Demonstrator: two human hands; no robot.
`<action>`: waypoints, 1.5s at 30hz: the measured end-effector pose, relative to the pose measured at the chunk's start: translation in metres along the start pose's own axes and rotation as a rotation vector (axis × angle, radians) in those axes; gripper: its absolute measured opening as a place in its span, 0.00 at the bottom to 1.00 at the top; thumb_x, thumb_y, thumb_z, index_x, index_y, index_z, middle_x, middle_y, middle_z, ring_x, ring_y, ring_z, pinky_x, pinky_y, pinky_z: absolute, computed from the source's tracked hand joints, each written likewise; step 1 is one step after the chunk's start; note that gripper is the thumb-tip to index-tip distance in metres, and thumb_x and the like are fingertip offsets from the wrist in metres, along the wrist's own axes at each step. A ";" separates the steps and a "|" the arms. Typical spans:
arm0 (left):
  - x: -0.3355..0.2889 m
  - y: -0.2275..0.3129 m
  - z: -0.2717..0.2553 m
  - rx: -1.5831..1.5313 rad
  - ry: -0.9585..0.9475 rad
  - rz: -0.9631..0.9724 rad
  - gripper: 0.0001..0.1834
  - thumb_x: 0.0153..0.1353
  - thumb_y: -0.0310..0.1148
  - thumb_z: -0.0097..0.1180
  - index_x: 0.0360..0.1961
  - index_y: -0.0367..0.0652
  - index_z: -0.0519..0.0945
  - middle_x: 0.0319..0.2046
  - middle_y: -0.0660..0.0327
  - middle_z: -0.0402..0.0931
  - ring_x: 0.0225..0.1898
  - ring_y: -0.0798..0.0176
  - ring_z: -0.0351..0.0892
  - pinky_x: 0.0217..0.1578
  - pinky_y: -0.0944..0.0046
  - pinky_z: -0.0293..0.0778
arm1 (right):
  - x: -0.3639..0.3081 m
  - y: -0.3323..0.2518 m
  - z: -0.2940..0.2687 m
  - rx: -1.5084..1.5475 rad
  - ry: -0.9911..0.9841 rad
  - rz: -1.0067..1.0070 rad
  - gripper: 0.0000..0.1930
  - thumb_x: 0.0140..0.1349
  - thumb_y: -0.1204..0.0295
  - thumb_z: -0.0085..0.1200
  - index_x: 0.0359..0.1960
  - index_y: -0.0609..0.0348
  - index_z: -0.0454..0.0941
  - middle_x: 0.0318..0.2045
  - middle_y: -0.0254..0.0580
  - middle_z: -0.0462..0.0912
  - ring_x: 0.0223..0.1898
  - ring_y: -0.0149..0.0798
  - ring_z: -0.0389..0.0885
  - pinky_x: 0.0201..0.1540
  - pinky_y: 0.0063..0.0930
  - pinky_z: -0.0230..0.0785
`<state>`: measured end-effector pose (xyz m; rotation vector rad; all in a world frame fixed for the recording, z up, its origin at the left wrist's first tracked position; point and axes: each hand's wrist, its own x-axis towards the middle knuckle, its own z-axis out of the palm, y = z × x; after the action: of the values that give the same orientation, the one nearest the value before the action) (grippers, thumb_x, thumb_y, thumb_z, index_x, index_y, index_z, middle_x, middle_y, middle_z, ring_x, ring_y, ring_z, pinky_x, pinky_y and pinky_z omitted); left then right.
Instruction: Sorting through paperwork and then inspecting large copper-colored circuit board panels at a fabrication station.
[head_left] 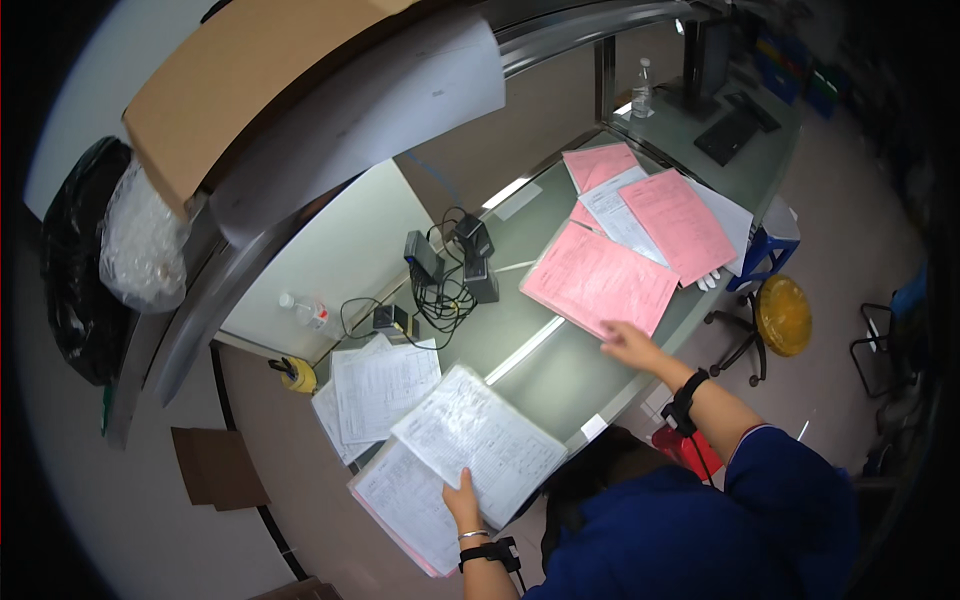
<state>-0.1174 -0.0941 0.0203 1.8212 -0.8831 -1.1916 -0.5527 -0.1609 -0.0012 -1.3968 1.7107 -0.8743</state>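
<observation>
My left hand grips the near edge of a white printed stack of papers with a glossy clear cover. Its thumb lies on top and the other fingers are hidden beneath. Another printed sheet with pink paper under it sticks out to the left of that stack. At the near edge of a pink printed sheet, my right hand has its fingers closed on the border. Beyond it, a second pink sheet overlaps a white form and more pink papers.
Loose white sheets lie on the glass-topped desk, left of tangled black cables and adapters. A clear bottle and yellow tape roll are nearby. A keyboard and monitor stand far right; a yellow stool is beside the desk.
</observation>
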 end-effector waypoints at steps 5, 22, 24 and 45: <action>-0.003 0.010 -0.004 -0.041 0.039 -0.110 0.21 0.59 0.24 0.53 0.52 0.24 0.69 0.48 0.49 0.74 0.46 0.56 0.75 0.49 0.62 0.69 | 0.066 0.044 -0.099 -0.429 0.424 0.167 0.36 0.48 0.62 0.64 0.59 0.58 0.64 0.56 0.52 0.67 0.58 0.49 0.66 0.59 0.43 0.60; 0.015 -0.071 -0.050 0.017 0.182 -0.094 0.20 0.49 0.14 0.44 0.47 0.29 0.67 0.43 0.52 0.72 0.42 0.58 0.73 0.45 0.64 0.69 | 0.065 0.037 -0.052 -0.127 -0.182 0.189 0.32 0.54 0.60 0.61 0.56 0.68 0.67 0.53 0.58 0.73 0.53 0.50 0.73 0.53 0.35 0.66; 0.016 -0.079 -0.065 -0.001 0.234 -0.091 0.21 0.49 0.14 0.43 0.48 0.30 0.66 0.43 0.53 0.72 0.42 0.59 0.73 0.46 0.65 0.68 | 0.035 0.029 -0.038 0.140 -0.180 0.240 0.29 0.56 0.62 0.60 0.56 0.68 0.67 0.50 0.54 0.75 0.51 0.43 0.74 0.52 0.32 0.67; -0.036 0.028 0.147 0.803 -0.014 0.733 0.30 0.47 0.22 0.51 0.56 0.35 0.66 0.58 0.42 0.58 0.61 0.41 0.56 0.61 0.46 0.53 | 0.000 0.054 -0.125 -0.222 0.126 0.065 0.18 0.56 0.59 0.56 0.40 0.62 0.78 0.27 0.49 0.81 0.33 0.46 0.81 0.39 0.37 0.73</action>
<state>-0.2709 -0.1093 0.0206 1.7599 -2.0140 -0.3823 -0.6872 -0.1453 0.0129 -1.4458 1.9879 -0.7695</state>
